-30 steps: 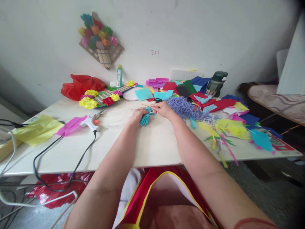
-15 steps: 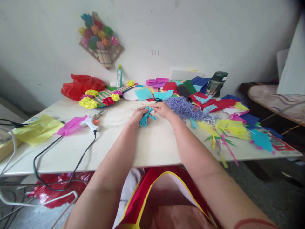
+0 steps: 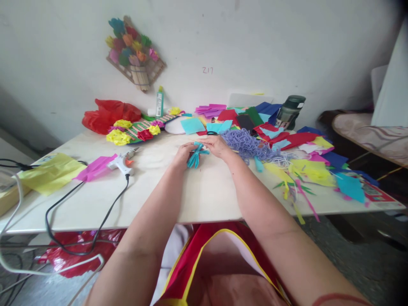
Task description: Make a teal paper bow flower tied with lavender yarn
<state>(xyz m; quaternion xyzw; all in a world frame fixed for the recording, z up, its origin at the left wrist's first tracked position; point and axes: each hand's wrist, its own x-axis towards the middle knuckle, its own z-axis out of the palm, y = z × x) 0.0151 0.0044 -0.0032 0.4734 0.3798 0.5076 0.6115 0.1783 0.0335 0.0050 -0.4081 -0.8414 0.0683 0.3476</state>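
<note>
A bunch of folded turquoise paper (image 3: 195,157) is pinched in my left hand (image 3: 184,153), its loose strips fanning down toward me. My right hand (image 3: 218,146) is closed on a thin wooden stick (image 3: 235,151), whose end pokes out past the wrist side. The fingertips of both hands nearly meet at the top of the paper, and they partly hide the stick. Black-handled scissors (image 3: 211,133) lie just beyond my right fingers. Purple yarn (image 3: 248,143) is heaped right beside that hand.
A white glue gun (image 3: 123,163) with a black cord lies at left, near pink paper (image 3: 95,168) and yellow paper (image 3: 52,172). Behind it rests a green board with paper flowers (image 3: 140,132). Coloured paper scraps and a dark bottle (image 3: 289,112) crowd the right.
The stick has shifted in my right hand, its end now showing on the wrist side. The right fingers have moved slightly over the paper; my left hand barely moved.
</note>
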